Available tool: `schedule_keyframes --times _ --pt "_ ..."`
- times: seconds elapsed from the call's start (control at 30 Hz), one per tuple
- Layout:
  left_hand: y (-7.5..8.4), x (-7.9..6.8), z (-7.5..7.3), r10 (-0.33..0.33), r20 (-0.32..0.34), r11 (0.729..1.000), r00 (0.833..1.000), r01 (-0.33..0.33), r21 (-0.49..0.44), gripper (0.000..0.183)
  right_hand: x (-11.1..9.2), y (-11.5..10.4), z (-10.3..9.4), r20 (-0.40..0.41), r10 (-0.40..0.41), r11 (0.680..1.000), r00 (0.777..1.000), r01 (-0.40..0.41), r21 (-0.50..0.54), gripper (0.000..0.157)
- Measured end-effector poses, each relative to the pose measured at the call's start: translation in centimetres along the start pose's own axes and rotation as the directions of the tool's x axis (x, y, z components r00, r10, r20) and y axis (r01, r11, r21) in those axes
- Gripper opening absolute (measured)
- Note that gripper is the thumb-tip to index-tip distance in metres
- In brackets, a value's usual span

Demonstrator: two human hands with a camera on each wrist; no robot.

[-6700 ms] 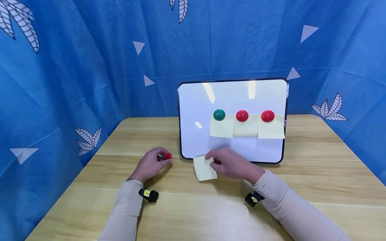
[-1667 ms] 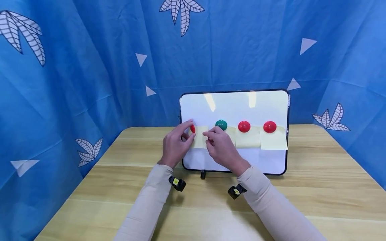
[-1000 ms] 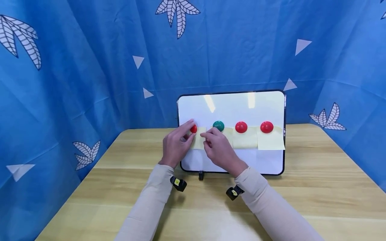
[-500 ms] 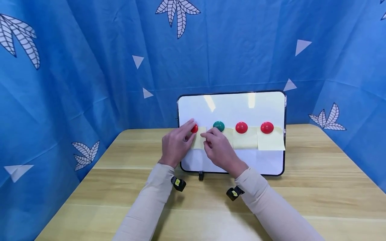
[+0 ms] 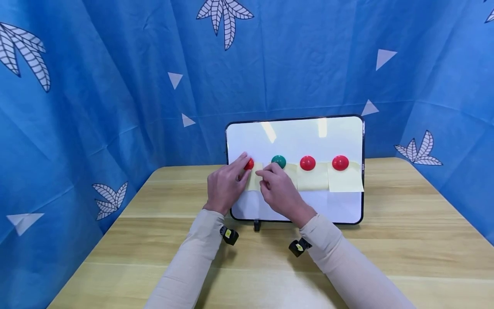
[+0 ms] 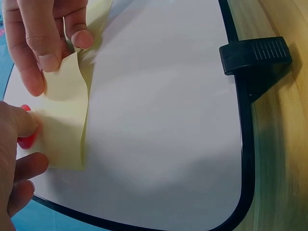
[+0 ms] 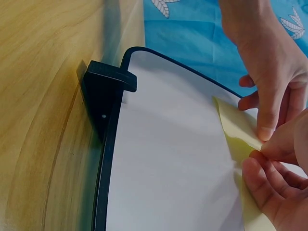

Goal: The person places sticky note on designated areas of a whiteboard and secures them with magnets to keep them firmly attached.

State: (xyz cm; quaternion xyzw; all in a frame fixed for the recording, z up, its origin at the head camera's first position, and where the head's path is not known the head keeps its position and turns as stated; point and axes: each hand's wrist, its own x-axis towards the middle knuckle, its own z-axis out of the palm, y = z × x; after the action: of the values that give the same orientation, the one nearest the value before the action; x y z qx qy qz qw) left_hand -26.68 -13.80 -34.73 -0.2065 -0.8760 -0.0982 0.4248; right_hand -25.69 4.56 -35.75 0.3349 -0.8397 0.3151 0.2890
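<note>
My left hand (image 5: pixel 225 184) holds a round red magnet (image 5: pixel 250 164) against the whiteboard (image 5: pixel 254 139) with thumb and fingers, at the upper part of a pale yellow sticky note (image 5: pixel 252 183). In the left wrist view the thumb covers much of the red magnet (image 6: pixel 27 141). My right hand (image 5: pixel 283 193) pinches the right edge of that same sticky note (image 6: pixel 65 118), which bulges a little off the board. The right wrist view shows both the right hand (image 7: pixel 276 185) and the left hand (image 7: pixel 274 72) at the note; the magnet is hidden there.
To the right, a row of yellow notes hangs under a green magnet (image 5: pixel 278 162), a red magnet (image 5: pixel 307 163) and another red magnet (image 5: pixel 340 163). A black foot (image 5: pixel 257 225) supports the board on the wooden table (image 5: pixel 154 240). Behind hangs a blue curtain (image 5: pixel 308 64).
The loose note went from the table up onto the board's left side, and the red magnet followed in my left hand. Over the last second the magnet turned flatter to the board; the right hand stayed.
</note>
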Motion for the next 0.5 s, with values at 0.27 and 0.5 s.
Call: schedule_keyframes --times 0.27,0.5 --pt "0.10 0.05 0.23 0.010 -0.025 1.000 1.000 -0.010 0.006 0.049 0.04 0.09 -0.13 0.010 0.014 1.000 1.000 -0.014 -0.009 0.031" --pt "0.18 -0.19 0.34 0.006 -0.037 1.000 0.999 -0.006 -0.010 0.048 -0.19 0.01 -0.02 -0.011 0.027 1.000 1.000 -0.027 0.003 0.024"
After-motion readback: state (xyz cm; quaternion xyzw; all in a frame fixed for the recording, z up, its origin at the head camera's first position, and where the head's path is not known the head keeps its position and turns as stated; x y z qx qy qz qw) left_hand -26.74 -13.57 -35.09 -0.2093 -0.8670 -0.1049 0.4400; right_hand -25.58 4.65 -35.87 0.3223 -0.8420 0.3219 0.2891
